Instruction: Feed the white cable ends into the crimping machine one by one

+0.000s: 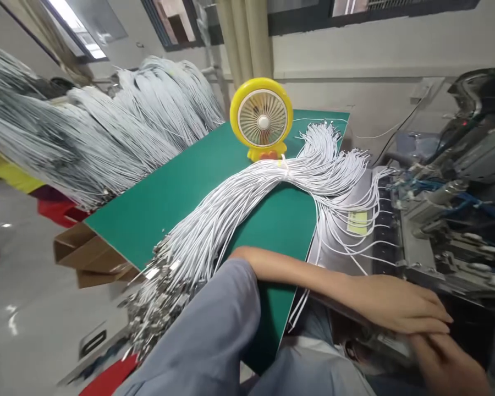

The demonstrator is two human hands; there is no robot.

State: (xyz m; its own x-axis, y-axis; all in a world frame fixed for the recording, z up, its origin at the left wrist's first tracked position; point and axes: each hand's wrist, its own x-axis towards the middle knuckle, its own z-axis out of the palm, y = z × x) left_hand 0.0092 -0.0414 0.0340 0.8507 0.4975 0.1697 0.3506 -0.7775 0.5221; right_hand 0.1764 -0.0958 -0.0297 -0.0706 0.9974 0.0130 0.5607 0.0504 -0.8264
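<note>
My left hand (412, 305) reaches across to the right, its fingers stretched out and together over my right hand (449, 366). Nothing shows in the left hand. The right hand's fingers are hidden under it. A long bundle of white cables (231, 206), tied near its middle, lies over the green tabletop (206, 170) beside my left forearm. Metal connectors crowd its near end (160, 297). Some cables fan out onto a metal plate (330, 253), with several single ends at a dark slotted strip (390, 236) on the machine.
A yellow fan (262, 118) stands behind the bundle. Large heaps of pale cables (119, 132) hang at the left. A machine with blue hoses (441, 209) occupies the right. A yellow label (357, 223) is on the metal plate. Below the table's left corner sits a cardboard box (86, 253).
</note>
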